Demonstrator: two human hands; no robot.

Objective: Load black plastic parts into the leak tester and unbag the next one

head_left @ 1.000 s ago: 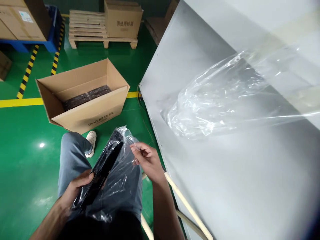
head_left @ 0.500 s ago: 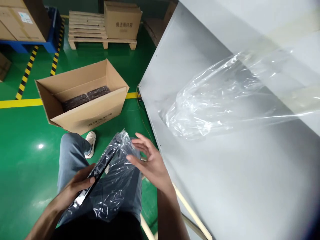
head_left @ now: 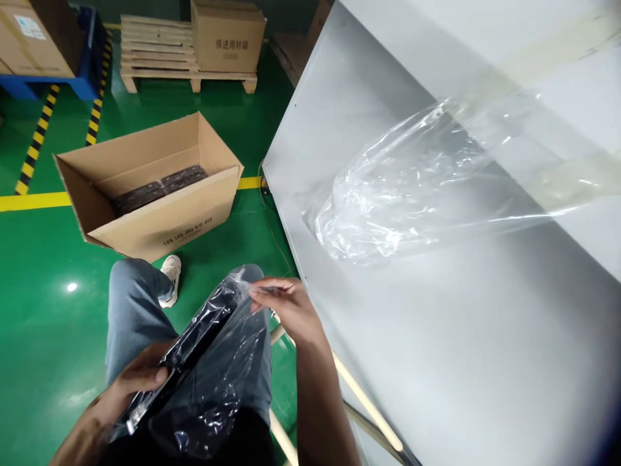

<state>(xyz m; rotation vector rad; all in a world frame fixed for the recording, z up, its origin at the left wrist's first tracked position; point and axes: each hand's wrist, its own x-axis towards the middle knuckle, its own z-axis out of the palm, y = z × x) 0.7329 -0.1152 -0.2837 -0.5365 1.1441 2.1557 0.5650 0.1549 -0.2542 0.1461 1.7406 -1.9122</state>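
A flat black tray (head_left: pixel 194 340) lies inside a clear plastic bag (head_left: pixel 220 382) across my lap. My left hand (head_left: pixel 130 385) grips the near end of the bagged tray, thumb on top. My right hand (head_left: pixel 284 304) pinches the bag's far top edge, fingers closed on the film. My jeans-clad knee (head_left: pixel 130 304) and a white shoe (head_left: pixel 169 268) show below the bag.
An open cardboard box (head_left: pixel 160 220) with dark trays inside stands on the green floor ahead. A grey table (head_left: pixel 436 336) fills the right, with an empty clear bag (head_left: pixel 412 188) lying on it. A wooden pallet (head_left: pixel 155 55) with a carton (head_left: pixel 228 35) sits farther back.
My right hand went from open beside the bag to pinching its top edge. The bagged tray shifted lower on my lap, and the view swung slightly left.
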